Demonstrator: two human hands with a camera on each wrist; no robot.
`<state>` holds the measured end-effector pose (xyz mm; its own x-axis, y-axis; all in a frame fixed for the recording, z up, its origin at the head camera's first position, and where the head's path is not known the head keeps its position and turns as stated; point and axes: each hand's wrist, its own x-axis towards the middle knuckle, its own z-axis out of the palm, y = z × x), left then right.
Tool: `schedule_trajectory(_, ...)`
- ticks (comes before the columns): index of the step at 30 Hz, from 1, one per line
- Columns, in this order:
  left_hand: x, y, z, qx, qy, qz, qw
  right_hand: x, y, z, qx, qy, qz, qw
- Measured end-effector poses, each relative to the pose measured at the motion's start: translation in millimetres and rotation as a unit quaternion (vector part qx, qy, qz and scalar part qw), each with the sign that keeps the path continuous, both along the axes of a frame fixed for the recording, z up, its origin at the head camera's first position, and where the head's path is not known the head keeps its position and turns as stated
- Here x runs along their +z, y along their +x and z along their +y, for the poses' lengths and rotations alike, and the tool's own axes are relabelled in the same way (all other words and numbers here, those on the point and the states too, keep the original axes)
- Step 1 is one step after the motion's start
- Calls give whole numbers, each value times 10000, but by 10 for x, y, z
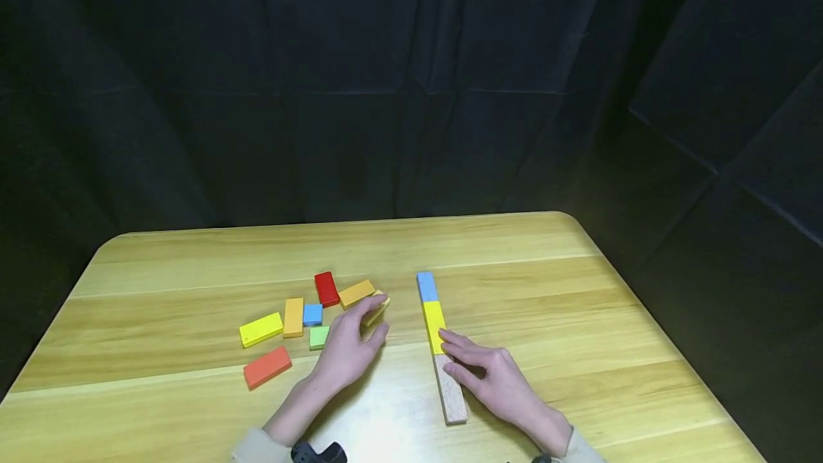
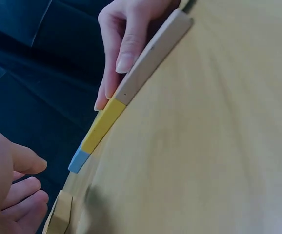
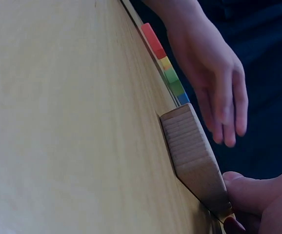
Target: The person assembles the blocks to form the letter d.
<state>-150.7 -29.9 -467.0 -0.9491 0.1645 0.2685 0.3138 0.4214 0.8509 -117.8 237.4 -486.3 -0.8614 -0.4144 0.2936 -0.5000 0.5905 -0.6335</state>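
A row of three blocks lies end to end: a blue block [image 1: 427, 287] at the far end, a yellow block [image 1: 434, 324] in the middle and a pale wooden block [image 1: 450, 391] nearest. My right hand [image 1: 498, 381] rests its fingertips along the row's right side, around where the yellow and pale blocks meet. My left hand [image 1: 350, 349] hovers with loosely bent fingers over a natural-wood block [image 1: 376, 314], partly hidden by the fingers. In the left wrist view, that wooden block [image 2: 59, 214] lies beside the fingers, which hold nothing.
Left of my left hand lie a red block [image 1: 326, 289], two orange blocks [image 1: 356, 294], a small blue block [image 1: 313, 315], a green block [image 1: 318, 337], a yellow block [image 1: 261, 330] and a coral-red block [image 1: 267, 368]. Behind the wooden table [image 1: 546, 291] hangs a dark curtain [image 1: 347, 91].
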Motion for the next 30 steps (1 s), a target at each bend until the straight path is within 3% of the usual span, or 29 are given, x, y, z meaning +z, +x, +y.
schedule_trajectory(6, -32, 174, -191, 19, -329, 22, 9995, 8, -6, 7, -57, 5, -27, 10000)
schedule_trajectory(11, -21, 231, -373, 176, -383, -55, 9991, 9, -9, 9, -28, -39, -49, 10000)
schedule_trajectory(19, -10, 155, -734, 544, -324, -41, 9980, -7, -4, 25, -27, -57, -45, 10000)
schedule_trajectory(30, -67, 40, -1106, 892, -1161, 38, 9892, 6, 15, 8, -69, -22, -80, 9999)
